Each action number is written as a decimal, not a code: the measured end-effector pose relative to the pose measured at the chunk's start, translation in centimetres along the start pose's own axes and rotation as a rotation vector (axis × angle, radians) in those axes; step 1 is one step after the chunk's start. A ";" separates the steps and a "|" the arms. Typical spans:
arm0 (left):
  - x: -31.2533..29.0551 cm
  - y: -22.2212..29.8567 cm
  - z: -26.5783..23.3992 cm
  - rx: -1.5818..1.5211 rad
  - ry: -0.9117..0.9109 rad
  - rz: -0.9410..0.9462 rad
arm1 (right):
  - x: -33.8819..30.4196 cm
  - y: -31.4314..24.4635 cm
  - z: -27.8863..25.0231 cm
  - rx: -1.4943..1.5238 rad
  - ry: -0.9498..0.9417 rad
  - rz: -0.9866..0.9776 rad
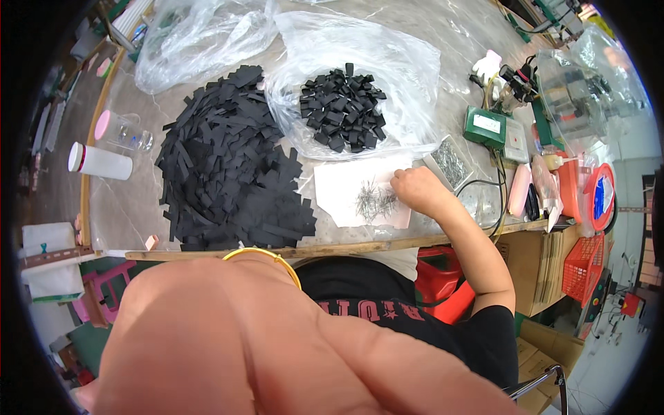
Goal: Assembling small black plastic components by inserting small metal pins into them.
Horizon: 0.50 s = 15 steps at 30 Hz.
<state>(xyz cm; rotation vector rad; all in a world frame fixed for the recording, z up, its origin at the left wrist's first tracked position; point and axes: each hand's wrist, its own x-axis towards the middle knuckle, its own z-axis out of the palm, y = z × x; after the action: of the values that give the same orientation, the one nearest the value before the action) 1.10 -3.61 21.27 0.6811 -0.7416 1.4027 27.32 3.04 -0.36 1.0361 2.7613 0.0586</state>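
1. Live now: our R hand (418,188) is at the white sheet's (335,197) R edge, fingertips bunched by the metal pins (370,202); can't tell if its grip has one.
2. L hand (207,332) looms huge, v. close to our view, yellow bangle (278,259) beyond; its grip's hidden, so we can't call it.
3. Why the sheet? Prob. so pins show up vs. the grey worktop (143,207) & stay gathered within reach.
4. Black strips (228,166) heaped L of it, folded black pieces (342,114) on the clear bag (411,76) behind; we'd guess that's to keep kinds apart.
5. Tray (451,164) w/ similar silvery bits sits just behind R hand, prob. for easy access.
6. Looks: pins are silvery, needle-thin, lying crisscross in a loose tangle, approx. R of mid-sheet.
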 end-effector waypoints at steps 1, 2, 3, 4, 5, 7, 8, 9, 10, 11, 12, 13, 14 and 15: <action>-0.1 0.2 0.0 -0.002 0.009 -0.001 | 0.1 0.0 -0.2 -0.001 -0.004 -0.001; -0.1 0.5 0.1 -0.006 0.018 -0.002 | 0.3 0.1 -0.4 0.015 -0.039 0.006; -0.2 0.7 0.2 -0.011 0.026 -0.004 | 0.4 0.1 -0.6 0.031 -0.075 0.014; -0.3 0.9 0.3 -0.017 0.034 -0.006 | 0.4 0.1 -0.6 0.029 -0.079 0.017; -0.4 1.2 0.5 -0.023 0.042 -0.009 | 0.5 0.0 -0.6 0.012 -0.037 -0.002; -0.7 1.8 0.4 -0.040 0.055 -0.008 | 0.5 0.0 -0.5 -0.014 -0.002 -0.018; -0.8 2.1 0.4 -0.048 0.061 -0.008 | 0.5 -0.1 -0.5 -0.030 -0.017 -0.012; -0.9 2.5 0.5 -0.053 0.068 -0.012 | 0.5 -0.2 -0.5 -0.043 -0.028 -0.005; -1.0 2.8 0.6 -0.057 0.074 -0.016 | 0.5 -0.2 -0.5 -0.045 -0.030 -0.002; -1.0 3.2 0.7 -0.061 0.081 -0.020 | 0.5 -0.2 -0.5 -0.062 -0.036 -0.003; -1.2 3.5 1.0 -0.061 0.090 -0.021 | 0.5 -0.3 -0.6 -0.079 -0.043 -0.010; -1.4 3.8 1.4 -0.059 0.099 -0.022 | 0.5 -0.5 -0.8 -0.079 -0.044 -0.013; -1.5 4.0 1.8 -0.057 0.109 -0.023 | 0.6 -0.8 -0.9 -0.066 -0.026 -0.037; -1.5 4.1 1.5 -0.070 0.115 -0.034 | 0.5 -0.6 -0.8 -0.056 -0.009 -0.044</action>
<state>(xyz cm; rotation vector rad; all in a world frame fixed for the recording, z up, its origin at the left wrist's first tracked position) -3.07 -5.43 20.97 0.5517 -0.6822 1.3670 26.44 2.94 0.25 0.9597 2.7567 0.1236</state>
